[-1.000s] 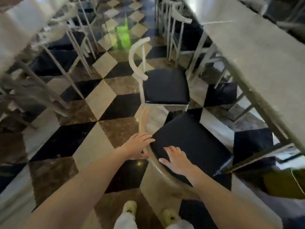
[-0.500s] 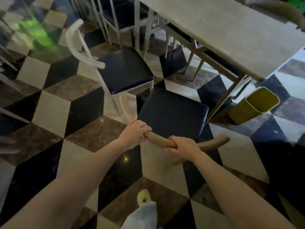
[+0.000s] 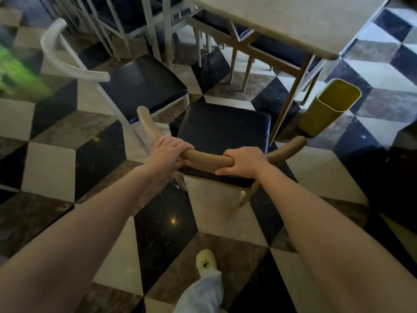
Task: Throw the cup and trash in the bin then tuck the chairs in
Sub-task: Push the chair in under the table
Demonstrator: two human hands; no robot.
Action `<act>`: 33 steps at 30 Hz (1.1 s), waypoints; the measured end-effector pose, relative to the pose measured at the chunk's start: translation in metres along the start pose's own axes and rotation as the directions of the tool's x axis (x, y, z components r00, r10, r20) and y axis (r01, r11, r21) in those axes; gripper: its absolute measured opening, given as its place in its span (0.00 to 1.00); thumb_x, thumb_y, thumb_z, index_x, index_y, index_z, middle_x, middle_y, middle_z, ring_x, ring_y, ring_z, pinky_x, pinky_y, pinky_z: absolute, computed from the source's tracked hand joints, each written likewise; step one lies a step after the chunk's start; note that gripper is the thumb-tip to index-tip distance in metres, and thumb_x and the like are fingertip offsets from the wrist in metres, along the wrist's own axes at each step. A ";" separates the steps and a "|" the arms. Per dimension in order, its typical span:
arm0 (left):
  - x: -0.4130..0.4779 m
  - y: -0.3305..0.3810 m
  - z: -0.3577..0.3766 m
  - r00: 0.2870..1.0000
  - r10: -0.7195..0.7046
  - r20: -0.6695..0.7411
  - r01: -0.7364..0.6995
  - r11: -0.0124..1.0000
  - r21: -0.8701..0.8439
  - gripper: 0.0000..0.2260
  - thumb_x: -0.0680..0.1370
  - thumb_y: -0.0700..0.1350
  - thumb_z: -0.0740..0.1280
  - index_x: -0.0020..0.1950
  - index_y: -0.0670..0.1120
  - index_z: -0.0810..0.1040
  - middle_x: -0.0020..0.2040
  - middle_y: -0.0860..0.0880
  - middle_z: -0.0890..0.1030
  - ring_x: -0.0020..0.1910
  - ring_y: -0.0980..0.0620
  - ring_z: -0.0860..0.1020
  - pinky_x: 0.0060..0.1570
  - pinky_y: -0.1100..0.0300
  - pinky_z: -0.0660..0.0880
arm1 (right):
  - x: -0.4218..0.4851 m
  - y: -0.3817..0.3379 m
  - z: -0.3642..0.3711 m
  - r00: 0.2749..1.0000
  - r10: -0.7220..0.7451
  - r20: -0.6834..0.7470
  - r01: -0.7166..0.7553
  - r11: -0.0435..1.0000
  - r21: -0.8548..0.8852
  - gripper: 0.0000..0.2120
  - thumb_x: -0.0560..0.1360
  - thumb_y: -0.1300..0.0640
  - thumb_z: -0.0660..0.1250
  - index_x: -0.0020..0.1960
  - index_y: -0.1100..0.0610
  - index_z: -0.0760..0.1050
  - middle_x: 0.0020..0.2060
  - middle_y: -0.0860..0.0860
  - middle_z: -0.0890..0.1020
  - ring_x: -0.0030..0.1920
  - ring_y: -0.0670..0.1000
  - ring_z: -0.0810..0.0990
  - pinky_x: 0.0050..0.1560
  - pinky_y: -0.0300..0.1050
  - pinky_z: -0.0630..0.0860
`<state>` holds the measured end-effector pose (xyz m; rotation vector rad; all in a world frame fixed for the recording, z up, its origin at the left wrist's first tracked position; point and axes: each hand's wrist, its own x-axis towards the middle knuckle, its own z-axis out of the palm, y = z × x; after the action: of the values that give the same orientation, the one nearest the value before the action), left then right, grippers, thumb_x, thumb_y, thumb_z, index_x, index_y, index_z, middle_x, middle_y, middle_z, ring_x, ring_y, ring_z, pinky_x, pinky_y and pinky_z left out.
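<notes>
A tan wooden chair (image 3: 223, 129) with a black seat stands in front of me, its seat facing the stone-topped table (image 3: 300, 21). My left hand (image 3: 168, 152) grips the left part of its curved backrest. My right hand (image 3: 242, 161) grips the backrest's right part. The seat's front edge sits just short of the table's corner leg. A second chair (image 3: 140, 84), white-framed with a black seat, stands to the left, pulled out from the table. A yellow-green bin (image 3: 329, 107) stands on the floor beside the table's corner.
The floor (image 3: 49, 168) is a checked pattern of black, cream and brown tiles. More chairs (image 3: 126, 16) are pushed under the table's far side. My foot in a pale slipper (image 3: 206, 263) is below the chair. A green light patch (image 3: 15, 71) lies at far left.
My hands went from resting on the tan chair's backrest to gripping it. The chair has been turned so its seat faces the table, and the bin came into view.
</notes>
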<state>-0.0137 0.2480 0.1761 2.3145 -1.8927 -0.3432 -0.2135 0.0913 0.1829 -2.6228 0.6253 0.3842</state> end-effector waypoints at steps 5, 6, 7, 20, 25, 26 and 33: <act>0.008 -0.010 -0.013 0.992 0.063 0.106 -0.067 0.997 0.038 0.17 0.77 0.54 0.64 0.65 0.55 0.72 0.62 0.54 0.75 0.65 0.53 0.70 0.71 0.52 0.56 | 0.001 0.002 0.002 1.000 0.022 -0.014 -0.022 1.000 0.013 0.26 0.68 0.28 0.60 0.52 0.47 0.76 0.42 0.45 0.81 0.42 0.45 0.79 0.48 0.45 0.78; 0.015 -0.015 -0.021 0.984 0.089 0.157 -0.098 0.994 0.045 0.15 0.77 0.54 0.64 0.64 0.55 0.73 0.59 0.55 0.77 0.62 0.54 0.72 0.69 0.52 0.60 | 0.002 0.002 0.002 0.999 0.026 -0.018 -0.026 0.999 0.030 0.26 0.68 0.28 0.60 0.52 0.47 0.77 0.41 0.45 0.81 0.42 0.45 0.79 0.48 0.45 0.78; 0.021 -0.020 -0.028 0.969 0.111 0.220 -0.124 0.991 0.048 0.13 0.77 0.53 0.64 0.61 0.54 0.74 0.56 0.56 0.78 0.58 0.55 0.75 0.67 0.53 0.65 | 0.003 0.002 0.002 0.999 0.027 -0.022 -0.026 0.999 0.046 0.25 0.68 0.28 0.60 0.51 0.46 0.77 0.41 0.44 0.81 0.41 0.44 0.79 0.47 0.44 0.78; 0.133 -0.069 -0.057 0.748 0.124 0.652 -0.249 0.963 0.102 0.19 0.70 0.65 0.68 0.50 0.53 0.76 0.46 0.54 0.79 0.44 0.56 0.77 0.49 0.59 0.77 | 0.032 0.030 -0.027 0.995 0.076 -0.061 -0.072 0.996 0.059 0.20 0.70 0.32 0.61 0.51 0.45 0.78 0.40 0.42 0.81 0.40 0.41 0.79 0.47 0.42 0.77; 0.193 -0.092 -0.075 0.735 0.137 0.664 -0.259 0.962 0.088 0.18 0.68 0.66 0.69 0.48 0.54 0.76 0.45 0.55 0.78 0.44 0.56 0.77 0.49 0.58 0.77 | 0.071 0.042 -0.052 0.990 0.120 -0.080 -0.113 0.990 0.085 0.19 0.71 0.33 0.62 0.52 0.44 0.77 0.42 0.42 0.81 0.42 0.41 0.79 0.48 0.41 0.76; 0.205 -0.095 -0.078 0.734 0.140 0.665 -0.265 0.960 0.090 0.18 0.68 0.65 0.69 0.49 0.54 0.76 0.45 0.55 0.79 0.44 0.56 0.77 0.49 0.57 0.77 | 0.079 0.045 -0.057 0.988 0.131 -0.080 -0.123 0.988 0.094 0.19 0.71 0.33 0.62 0.53 0.44 0.77 0.42 0.42 0.81 0.42 0.42 0.79 0.49 0.41 0.76; 0.289 -0.106 -0.095 0.723 0.182 0.667 -0.327 0.940 0.098 0.20 0.67 0.66 0.69 0.49 0.54 0.78 0.45 0.55 0.80 0.44 0.56 0.78 0.47 0.57 0.77 | 0.126 0.084 -0.087 0.975 0.204 -0.087 -0.192 0.973 0.126 0.21 0.71 0.32 0.61 0.55 0.44 0.77 0.44 0.42 0.82 0.43 0.42 0.79 0.48 0.37 0.74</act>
<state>0.1654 -0.0173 0.2149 2.1655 -2.6455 -1.0860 -0.1307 -0.0629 0.1873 -2.4867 0.9194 0.2679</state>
